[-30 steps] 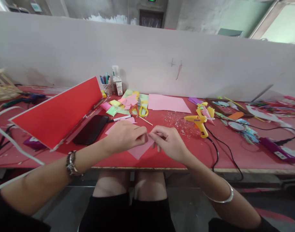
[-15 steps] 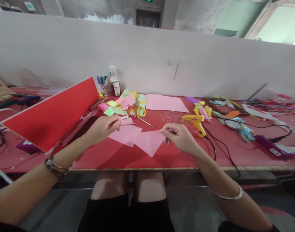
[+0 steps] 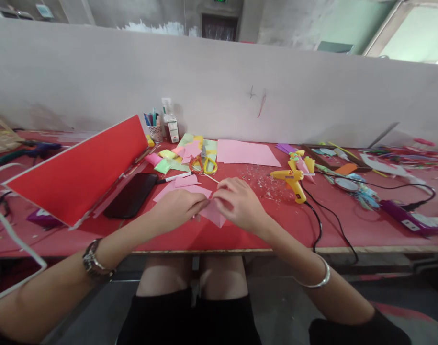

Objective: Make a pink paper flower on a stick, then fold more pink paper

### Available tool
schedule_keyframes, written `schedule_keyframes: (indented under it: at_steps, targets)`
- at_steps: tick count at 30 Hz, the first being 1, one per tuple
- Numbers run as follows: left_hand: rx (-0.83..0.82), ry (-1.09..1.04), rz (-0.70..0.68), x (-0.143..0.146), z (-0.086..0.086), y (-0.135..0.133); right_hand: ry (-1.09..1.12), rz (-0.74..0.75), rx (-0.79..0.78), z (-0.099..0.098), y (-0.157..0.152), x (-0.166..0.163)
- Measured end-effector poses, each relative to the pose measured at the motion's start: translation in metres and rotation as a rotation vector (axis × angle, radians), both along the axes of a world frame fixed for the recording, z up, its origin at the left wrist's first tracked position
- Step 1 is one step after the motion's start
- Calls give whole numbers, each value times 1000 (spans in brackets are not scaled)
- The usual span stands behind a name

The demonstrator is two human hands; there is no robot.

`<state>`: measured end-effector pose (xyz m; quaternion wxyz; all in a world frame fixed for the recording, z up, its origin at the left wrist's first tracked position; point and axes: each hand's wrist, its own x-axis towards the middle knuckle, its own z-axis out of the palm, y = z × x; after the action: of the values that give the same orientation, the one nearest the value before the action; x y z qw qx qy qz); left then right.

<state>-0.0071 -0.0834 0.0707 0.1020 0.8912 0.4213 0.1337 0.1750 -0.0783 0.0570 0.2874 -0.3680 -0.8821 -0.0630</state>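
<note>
A piece of pink paper [image 3: 216, 216] hangs between my two hands, its pointed lower corner towards me. My left hand [image 3: 181, 207] pinches its left side, thumb and fingers closed. My right hand [image 3: 238, 203] holds its upper right part with bent fingers, which cover much of the sheet. Behind my left hand another pink sheet [image 3: 164, 190] lies on the red table, with a small rolled pink piece [image 3: 186, 180] and a white marker [image 3: 175, 176] on or beside it. Beyond my hands a thin stick [image 3: 209, 178] points towards scissors [image 3: 208, 166] with yellow and orange handles.
A yellow glue gun [image 3: 292, 182] with a black cord lies to the right. At left a red board [image 3: 85, 172] leans over a black phone [image 3: 131, 195]. A large pink sheet [image 3: 247, 152], a bottle [image 3: 171, 127] and a pen cup [image 3: 155, 132] stand or lie at the back.
My left hand has moved right and down onto the paper. My right hand has shifted left, so the hands are close together. The phone and marker have come into fuller view.
</note>
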Motion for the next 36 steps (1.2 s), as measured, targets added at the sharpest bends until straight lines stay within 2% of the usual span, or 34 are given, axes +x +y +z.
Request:
schedule_keyframes:
  at_steps: [5,12,19,20,22,25,27,30,36]
  targets:
    - [-25,-22,-8,4,3,-6,-2,51,105,-4,-1,-10]
    - [-47,-54,-35,-14,3,-9,0,12,57,-10,6,16]
    - [-44,-28,38,-34,8,-10,151,-235,-16,-13,12,51]
    - [-49,-23,40,-34,9,-10,190,-226,-15,-12,10,50]
    - [-55,-21,35,-32,12,-9,229,-116,-23,-6,6,41]
    - [-57,0,20,-27,15,-7,99,80,-94,2,-2,23]
    - [36,86,-2,-23,15,-7,8,114,-171,4,-5,13]
    - [305,213,-72,-15,10,-8,-69,64,-286,4,-7,5]
    - [654,203,-148,4,-4,-9,-59,72,-394,5,-9,-5]
